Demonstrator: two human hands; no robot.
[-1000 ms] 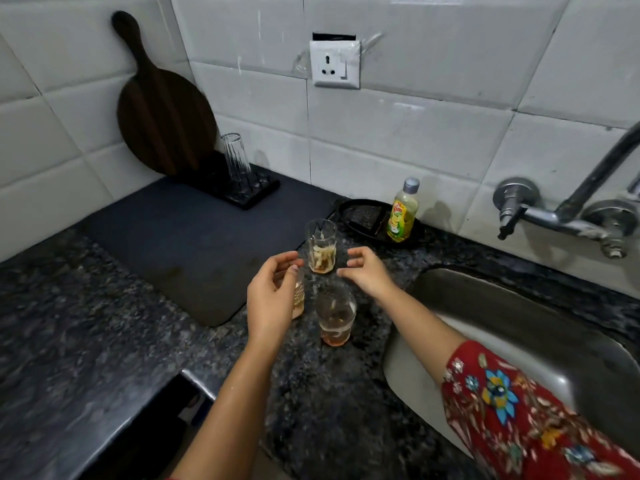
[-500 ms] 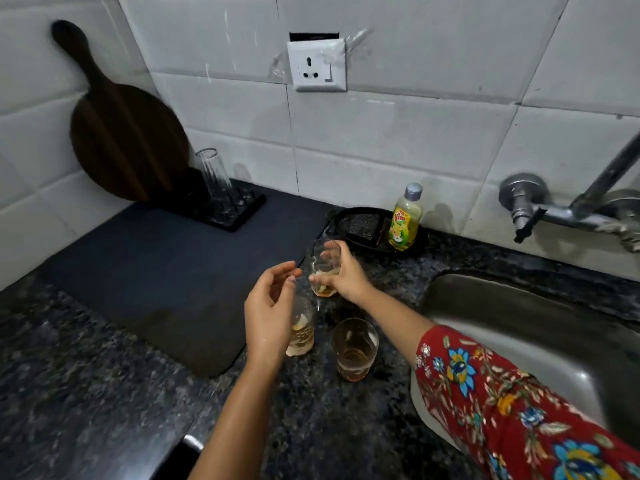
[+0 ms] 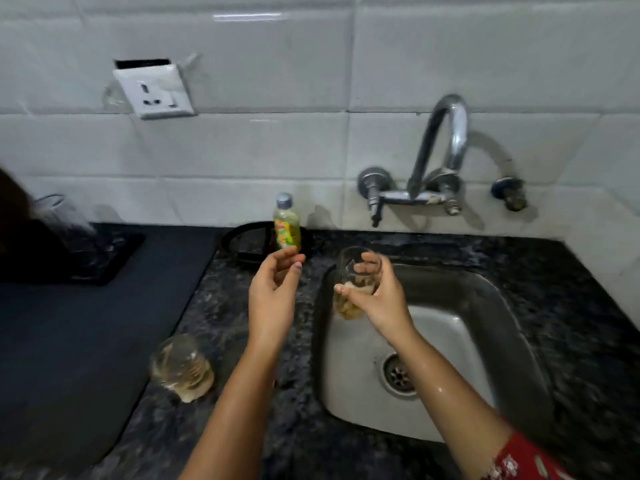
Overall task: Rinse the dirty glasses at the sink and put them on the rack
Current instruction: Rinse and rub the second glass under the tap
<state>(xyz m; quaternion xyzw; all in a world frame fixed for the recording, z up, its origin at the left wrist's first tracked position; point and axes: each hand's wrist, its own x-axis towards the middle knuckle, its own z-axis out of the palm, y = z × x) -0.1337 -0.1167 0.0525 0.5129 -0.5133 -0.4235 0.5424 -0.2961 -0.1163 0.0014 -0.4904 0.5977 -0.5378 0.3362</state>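
From the head camera, your right hand (image 3: 379,301) grips a dirty glass (image 3: 348,306) with fingers wrapped round its far side and thumb across the near side. It holds the glass upright over the left rim of the steel sink (image 3: 457,299). There is pale yellowish residue in the bottom of the glass.

Your left hand (image 3: 273,292) hovers just beside it over the counter (image 3: 242,427), fingers loosely curled and grasping nothing. It is apart from the glass.

Another dirty glass (image 3: 181,368) stands on the counter to the lower left, at the edge of the dark mat (image 3: 86,323). It is too blurred to tell whether it is one glass or two close together.

The rack (image 3: 97,258) sits at the far left on the back of the mat, well apart from the sink. It holds a clear glass (image 3: 59,213), smeared by blur.

Between the held glass and the rack lie your left hand, a yellow dish-soap bottle (image 3: 286,223) and a black tray (image 3: 242,242) behind it against the wall.

The tap (image 3: 446,140) arches out of the tiled wall behind the sink, above and to the right of the held glass. The drain (image 3: 398,374) shows in the basin floor below your right forearm. A white socket (image 3: 154,90) hangs crooked on the tiles at upper left. A red floral sleeve (image 3: 526,459) covers your right arm at the bottom edge.
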